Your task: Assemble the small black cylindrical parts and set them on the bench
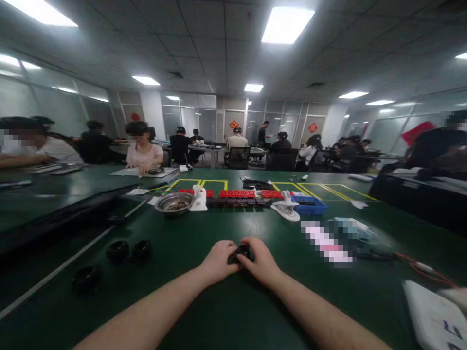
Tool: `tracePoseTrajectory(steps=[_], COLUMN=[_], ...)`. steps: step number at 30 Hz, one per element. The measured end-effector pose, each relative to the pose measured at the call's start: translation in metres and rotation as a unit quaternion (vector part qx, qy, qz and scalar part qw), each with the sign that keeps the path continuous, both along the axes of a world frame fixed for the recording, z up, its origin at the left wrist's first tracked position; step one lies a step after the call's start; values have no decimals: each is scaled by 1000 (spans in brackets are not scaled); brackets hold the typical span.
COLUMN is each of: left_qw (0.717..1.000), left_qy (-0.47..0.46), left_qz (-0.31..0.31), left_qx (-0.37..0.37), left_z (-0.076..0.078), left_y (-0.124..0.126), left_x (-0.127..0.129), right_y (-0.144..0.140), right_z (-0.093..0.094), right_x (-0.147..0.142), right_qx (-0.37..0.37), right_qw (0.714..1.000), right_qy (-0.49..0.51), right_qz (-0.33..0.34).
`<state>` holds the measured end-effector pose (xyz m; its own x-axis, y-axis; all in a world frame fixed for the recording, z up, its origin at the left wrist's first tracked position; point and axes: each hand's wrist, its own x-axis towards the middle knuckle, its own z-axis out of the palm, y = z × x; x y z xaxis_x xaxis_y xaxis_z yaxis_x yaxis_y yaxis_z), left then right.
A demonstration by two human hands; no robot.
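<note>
Black part (240, 253) mostly covered by left hand (218, 261) and right hand (260, 265); shape and grip not readable. Contents of metal bowl (174, 202) too small to identify. Item near table's (204, 311) right edge pixelated (326, 241). White device (434, 318) at near right corner cut by frame edge. Both forearms ran off the bottom.

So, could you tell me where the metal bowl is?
The metal bowl sits left of centre on the green table, beyond both hands, beside the white holder.
</note>
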<state>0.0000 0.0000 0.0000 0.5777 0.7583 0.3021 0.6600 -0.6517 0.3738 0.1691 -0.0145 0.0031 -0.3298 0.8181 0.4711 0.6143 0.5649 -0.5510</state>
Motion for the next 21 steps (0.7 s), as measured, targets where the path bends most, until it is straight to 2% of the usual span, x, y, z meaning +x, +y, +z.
tracePoseTrajectory(steps=[6,11,14,16,19,21], left_qw=[1000,999,996,990,983,978], left_qy=[12,29,38,70,60,21], left_qz=[7,27,66,85,70,104], left_qx=[-19,-33,-38,-83,-156,-181], left_z=[3,18,37,55,83,96], left_y=[-1,-13,-33,-53,-88,-108], left_x=[2,-3,-17,-33,-65,-91], right_y=[1,-7,-14,-20,-29,-35], right_z=[-3,-1,1,1,1,1], right_x=[-1,-8,-20,-32,-54,-74], right_qx=[-18,-24,-29,-35,-43,-48], right_qw=[1000,1000,999,999,997,995], right_qy=[11,20,19,17,13,9], right_qz=[4,5,23,37,67,88])
